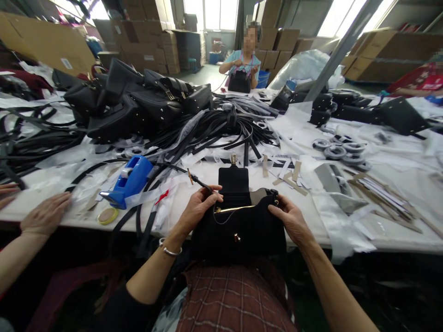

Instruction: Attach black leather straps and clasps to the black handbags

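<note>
A black handbag [221, 237] rests against the table's front edge, flap [233, 179] laid back and its mouth facing me. A gold zipper [237, 209] and a small gold lock piece [237, 238] show on it. At the upper left corner, my left hand [202, 205] pinches the bag's edge, where a thin black strap [200, 183] runs out past the fingers. My right hand [290, 216] grips the opposite upper corner, thumb on the front and fingers behind. The fingertips behind the bag are hidden.
Left of the bag are a blue tape dispenser [133, 177] and a yellow tape roll [108, 216]. A co-worker's hand [46, 214] lies farther left. Black straps [221, 127] and bags [134, 101] are heaped behind; cardboard strips [292, 177] lie right. Another person [244, 64] sits opposite.
</note>
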### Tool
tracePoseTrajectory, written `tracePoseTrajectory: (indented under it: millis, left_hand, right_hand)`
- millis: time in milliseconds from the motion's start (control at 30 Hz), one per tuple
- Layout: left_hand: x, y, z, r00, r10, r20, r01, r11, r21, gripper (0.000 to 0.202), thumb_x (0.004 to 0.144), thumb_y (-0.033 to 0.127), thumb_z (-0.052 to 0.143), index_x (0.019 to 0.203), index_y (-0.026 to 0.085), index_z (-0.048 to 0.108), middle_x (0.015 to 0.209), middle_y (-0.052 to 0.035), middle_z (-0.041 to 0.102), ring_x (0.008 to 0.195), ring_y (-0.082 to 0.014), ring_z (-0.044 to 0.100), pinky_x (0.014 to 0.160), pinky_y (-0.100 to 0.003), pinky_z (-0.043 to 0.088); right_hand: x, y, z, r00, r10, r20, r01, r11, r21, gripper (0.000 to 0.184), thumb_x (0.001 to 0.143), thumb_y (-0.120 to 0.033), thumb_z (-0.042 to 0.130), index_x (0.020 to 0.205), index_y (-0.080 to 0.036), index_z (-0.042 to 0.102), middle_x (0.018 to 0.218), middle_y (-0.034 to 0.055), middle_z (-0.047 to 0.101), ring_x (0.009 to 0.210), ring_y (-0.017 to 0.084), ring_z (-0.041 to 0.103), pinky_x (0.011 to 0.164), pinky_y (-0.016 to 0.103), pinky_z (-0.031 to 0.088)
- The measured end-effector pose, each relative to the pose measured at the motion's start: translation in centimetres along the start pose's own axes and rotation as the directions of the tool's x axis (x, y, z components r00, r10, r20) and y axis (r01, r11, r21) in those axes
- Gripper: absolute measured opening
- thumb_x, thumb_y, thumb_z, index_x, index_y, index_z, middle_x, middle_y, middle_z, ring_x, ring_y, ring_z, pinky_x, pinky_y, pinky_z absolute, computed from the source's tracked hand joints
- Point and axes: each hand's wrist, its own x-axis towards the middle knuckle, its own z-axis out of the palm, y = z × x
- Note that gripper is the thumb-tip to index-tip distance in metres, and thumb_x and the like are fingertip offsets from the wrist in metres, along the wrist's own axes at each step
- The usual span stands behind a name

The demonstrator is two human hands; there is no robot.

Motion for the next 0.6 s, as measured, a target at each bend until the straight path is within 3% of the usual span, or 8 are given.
tracePoseTrajectory:
  millis: [100,233,333,433,600]
  left_hand:
    - [-0.2,0.1,0.1,0.991,0.080,-0.104,-0.073,0.995,0.073,0.033,0.092,0.044,0.056,0.108,0.015,0.059,0.078,-0.0028,0.061,0.096,-0.0212,0.062,0.093,-0.036,0.046]
    - [-0.7,0.8,0.0,0.955,0.219,-0.202,-0.181,0.965,0.190,0.030,0.094,0.045,0.051,0.105,0.017,0.055,0.076,-0.0013,0.058,0.084,-0.0181,0.060,0.082,-0.032,0.047]
    - [-1.1,2.1,-0.2,0.923,0.324,-0.209,-0.269,0.929,0.255,0.030,0.095,0.045,0.051,0.105,0.017,0.055,0.083,-0.0036,0.061,0.078,-0.0167,0.058,0.075,-0.030,0.047]
    - [-1.2,3.0,-0.7,0.899,0.399,-0.179,-0.335,0.892,0.304,0.029,0.096,0.044,0.049,0.106,0.018,0.056,0.082,-0.0034,0.061,0.082,-0.0180,0.059,0.080,-0.032,0.047]
    - [-1.4,2.7,-1.7,0.938,0.330,-0.103,-0.268,0.883,0.385,0.031,0.096,0.044,0.047,0.108,0.017,0.057,0.084,-0.0035,0.063,0.087,-0.0199,0.062,0.086,-0.034,0.047]
  right_hand:
    - [-0.3,0.1,-0.3,1.000,-0.008,-0.008,0.008,1.000,0.018,0.054,0.062,-0.038,0.087,0.110,-0.022,0.068,0.105,0.0052,0.073,0.096,0.024,0.066,0.089,0.037,0.053]
    - [-0.8,-0.2,-0.4,0.995,-0.084,-0.048,0.085,0.996,0.009,0.049,0.064,-0.036,0.086,0.108,-0.022,0.068,0.100,0.0051,0.072,0.090,0.023,0.066,0.084,0.036,0.053]
    - [-1.0,-1.1,-0.4,0.969,-0.219,-0.114,0.214,0.975,-0.051,0.048,0.068,-0.036,0.083,0.112,-0.024,0.066,0.103,0.0058,0.071,0.091,0.024,0.066,0.085,0.038,0.053]
    - [-1.0,-1.8,-0.6,0.939,-0.324,-0.112,0.316,0.945,-0.087,0.051,0.071,-0.036,0.081,0.118,-0.025,0.064,0.114,0.0077,0.068,0.105,0.028,0.063,0.094,0.042,0.050]
    - [-1.0,-1.1,-1.7,0.972,-0.235,0.005,0.235,0.969,-0.082,0.054,0.075,-0.039,0.078,0.125,-0.026,0.061,0.126,0.0087,0.064,0.114,0.029,0.060,0.098,0.042,0.048]
